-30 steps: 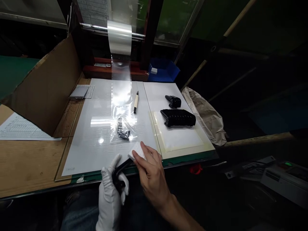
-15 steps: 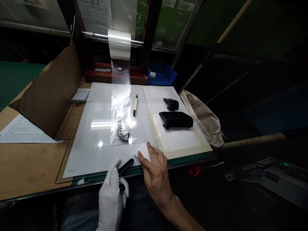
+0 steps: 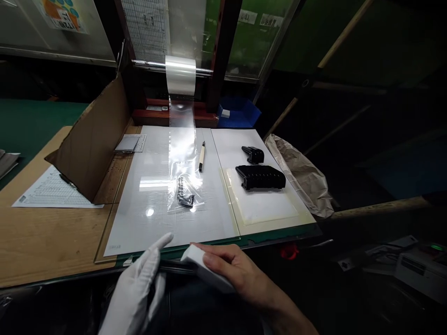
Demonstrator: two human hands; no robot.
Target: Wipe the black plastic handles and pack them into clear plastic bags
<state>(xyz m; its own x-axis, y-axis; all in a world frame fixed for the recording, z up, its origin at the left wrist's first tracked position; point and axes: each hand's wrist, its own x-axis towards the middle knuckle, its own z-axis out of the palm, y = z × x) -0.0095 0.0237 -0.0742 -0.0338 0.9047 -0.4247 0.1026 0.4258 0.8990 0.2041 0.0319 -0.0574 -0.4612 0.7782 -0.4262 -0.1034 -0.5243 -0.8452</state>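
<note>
My left hand (image 3: 139, 284), in a white glove, grips a thin black part (image 3: 176, 266) just below the table's near edge. My bare right hand (image 3: 232, 272) presses a white pad (image 3: 202, 267) against that black part, fingers curled over the pad. On the white mat (image 3: 157, 218) a clear plastic bag (image 3: 183, 188) holds a small black ribbed part (image 3: 183, 193). The bag is the end of a film strip hanging from a roll (image 3: 180, 74) at the back.
A pen (image 3: 201, 157) lies beside the film strip. Two black plastic parts (image 3: 260, 177) (image 3: 253, 154) sit at the right, one on a cream pad (image 3: 265, 207). A cardboard flap (image 3: 92, 139) stands at the left with a printed sheet (image 3: 52, 190). Crumpled paper bag (image 3: 300, 174) hangs off the right edge.
Both hands drew back off the mat to below the table's near edge, carrying the black part and the white pad. The camera shifted slightly left.
</note>
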